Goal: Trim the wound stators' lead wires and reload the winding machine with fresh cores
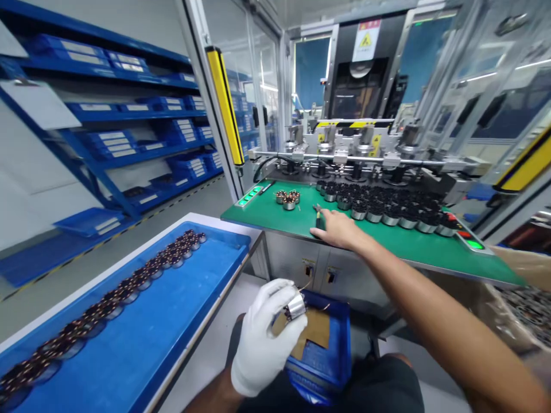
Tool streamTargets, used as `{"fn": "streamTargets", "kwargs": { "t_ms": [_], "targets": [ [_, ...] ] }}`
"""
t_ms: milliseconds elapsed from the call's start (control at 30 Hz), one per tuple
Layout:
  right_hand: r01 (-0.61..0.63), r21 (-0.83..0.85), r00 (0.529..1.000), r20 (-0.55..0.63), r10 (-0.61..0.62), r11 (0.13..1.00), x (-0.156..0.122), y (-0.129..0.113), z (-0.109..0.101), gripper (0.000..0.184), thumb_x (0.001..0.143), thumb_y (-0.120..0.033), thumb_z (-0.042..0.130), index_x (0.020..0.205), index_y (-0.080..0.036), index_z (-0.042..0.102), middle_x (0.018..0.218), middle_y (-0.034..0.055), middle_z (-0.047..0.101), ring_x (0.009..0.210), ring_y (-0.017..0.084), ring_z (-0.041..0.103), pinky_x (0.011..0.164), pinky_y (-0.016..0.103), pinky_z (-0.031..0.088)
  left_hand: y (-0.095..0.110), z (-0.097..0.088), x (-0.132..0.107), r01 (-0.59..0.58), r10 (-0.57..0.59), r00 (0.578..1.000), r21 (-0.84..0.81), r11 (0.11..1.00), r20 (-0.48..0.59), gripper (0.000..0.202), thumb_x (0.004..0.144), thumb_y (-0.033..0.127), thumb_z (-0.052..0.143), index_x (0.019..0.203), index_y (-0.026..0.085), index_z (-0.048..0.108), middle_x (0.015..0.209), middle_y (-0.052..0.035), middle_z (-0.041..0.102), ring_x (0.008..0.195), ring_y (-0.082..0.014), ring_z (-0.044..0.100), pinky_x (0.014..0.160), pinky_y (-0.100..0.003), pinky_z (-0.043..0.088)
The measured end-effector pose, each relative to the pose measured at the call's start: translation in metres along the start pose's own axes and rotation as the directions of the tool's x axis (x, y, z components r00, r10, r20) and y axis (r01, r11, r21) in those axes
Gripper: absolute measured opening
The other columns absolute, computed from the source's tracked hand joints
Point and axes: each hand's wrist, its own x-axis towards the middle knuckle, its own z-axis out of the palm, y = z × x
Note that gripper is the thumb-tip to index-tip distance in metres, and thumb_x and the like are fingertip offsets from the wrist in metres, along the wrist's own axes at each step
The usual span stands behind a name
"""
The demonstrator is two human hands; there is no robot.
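Note:
My left hand, in a white glove, is closed around a metal-ringed motor stator with loose copper wire ends sticking out. It is held low, in front of the machine table and above a blue bin. My bare right hand reaches out to the green mat. Its thumb and fingers are around the handles of small wire cutters, whose jaws point away from me. A little to the left on the mat, several copper-wound stators stand in a small group.
Rows of black-topped stators fill the mat's right side before the machine fixtures. A blue tray at left carries a long line of wound stators. Below lies a blue bin with cardboard. Yellow light-curtain bars flank the opening.

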Motion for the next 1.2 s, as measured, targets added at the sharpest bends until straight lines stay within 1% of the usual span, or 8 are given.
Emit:
{"fn": "streamTargets", "kwargs": {
  "t_ms": [133, 333, 467, 600, 700, 800, 967, 1200],
  "targets": [
    [0.238, -0.058, 0.971, 0.039, -0.236, 0.970, -0.031, 0.042, -0.003, 0.065, 0.074, -0.032, 0.072, 0.134, -0.017, 0.052, 0.121, 0.0165, 0.060, 0.110, 0.031, 0.058, 0.094, 0.042, 0.047, 0.005, -0.003, 0.002, 0.164, -0.166, 0.986, -0.172, 0.971, 0.001, 0.042, 0.074, 0.012, 0.075, 0.114, 0.025, 0.066, 0.124, -0.0088, 0.063, 0.117, -0.0225, 0.062, 0.102, -0.032, 0.052],
    [0.277, -0.127, 0.943, -0.155, -0.295, 0.952, -0.088, 0.065, 0.022, 0.059, 0.091, -0.028, 0.052, 0.142, -0.002, 0.039, 0.131, 0.0257, 0.045, 0.121, 0.038, 0.045, 0.101, 0.052, 0.042, 0.009, 0.007, 0.010, 0.259, -0.263, 0.963, -0.440, 0.860, 0.053, 0.029, 0.079, 0.014, 0.070, 0.108, 0.021, 0.069, 0.117, -0.0100, 0.067, 0.113, -0.0224, 0.065, 0.097, -0.030, 0.055],
    [0.333, 0.211, 0.894, -0.380, -0.236, 0.919, -0.151, 0.050, 0.049, 0.072, 0.094, -0.036, 0.049, 0.153, -0.013, 0.016, 0.139, 0.0225, 0.038, 0.130, 0.034, 0.041, 0.106, 0.052, 0.041, 0.012, 0.009, 0.013, 0.227, -0.243, 0.970, -0.314, 0.922, -0.015, 0.022, 0.079, 0.013, 0.069, 0.100, 0.020, 0.071, 0.111, -0.0095, 0.070, 0.108, -0.0216, 0.067, 0.093, -0.029, 0.057],
    [0.067, 0.815, 0.998, -0.051, -0.044, 0.576, -0.225, 0.025, 0.101, 0.063, 0.096, -0.041, 0.047, 0.151, -0.026, 0.021, 0.125, 0.0127, 0.055, 0.105, 0.022, 0.063, 0.096, 0.037, 0.052, 0.011, 0.008, 0.013, 0.178, -0.196, 0.979, -0.247, 0.952, -0.047, 0.024, 0.080, 0.011, 0.067, 0.101, 0.021, 0.071, 0.110, -0.0095, 0.070, 0.106, -0.0207, 0.068, 0.095, -0.029, 0.056],
    [-0.115, 0.914, 0.993, 0.120, 0.010, 0.389, -0.258, 0.012, 0.134, 0.053, 0.091, -0.042, 0.057, 0.139, -0.025, 0.043, 0.111, 0.0101, 0.065, 0.097, 0.021, 0.068, 0.087, 0.030, 0.056, 0.009, 0.008, 0.010, 0.158, -0.172, 0.984, -0.236, 0.959, -0.040, 0.026, 0.081, 0.012, 0.068, 0.104, 0.022, 0.070, 0.112, -0.0092, 0.069, 0.107, -0.0205, 0.067, 0.095, -0.029, 0.056],
    [-0.090, 0.901, 0.989, 0.132, -0.071, 0.425, -0.264, 0.011, 0.137, 0.056, 0.088, -0.036, 0.062, 0.141, -0.024, 0.047, 0.108, 0.0120, 0.069, 0.092, 0.021, 0.071, 0.082, 0.028, 0.059, 0.006, 0.010, 0.006, 0.137, -0.139, 0.990, -0.199, 0.970, 0.003, 0.031, 0.082, 0.011, 0.067, 0.109, 0.025, 0.068, 0.116, -0.0075, 0.068, 0.110, -0.0197, 0.066, 0.097, -0.029, 0.055],
    [0.075, 0.752, 0.987, 0.035, -0.154, 0.654, -0.256, 0.017, 0.105, 0.070, 0.077, -0.022, 0.068, 0.144, -0.029, 0.048, 0.141, 0.0131, 0.056, 0.129, 0.034, 0.054, 0.104, 0.049, 0.046, 0.006, 0.013, 0.005, 0.072, -0.067, 0.997, -0.123, 0.990, 0.039, 0.035, 0.083, 0.008, 0.064, 0.112, 0.027, 0.064, 0.118, -0.0067, 0.066, 0.112, -0.0199, 0.064, 0.100, -0.033, 0.053],
    [0.140, 0.739, 0.977, 0.005, -0.213, 0.659, -0.255, 0.017, 0.106, 0.078, 0.074, -0.014, 0.066, 0.147, -0.028, 0.044, 0.145, 0.0124, 0.051, 0.132, 0.035, 0.050, 0.104, 0.051, 0.042, 0.011, 0.014, 0.008, 0.025, -0.022, 0.999, -0.075, 0.997, 0.039, 0.029, 0.082, 0.006, 0.063, 0.106, 0.022, 0.064, 0.108, -0.0083, 0.068, 0.108, -0.0215, 0.065, 0.092, -0.033, 0.057]
  ]
}}
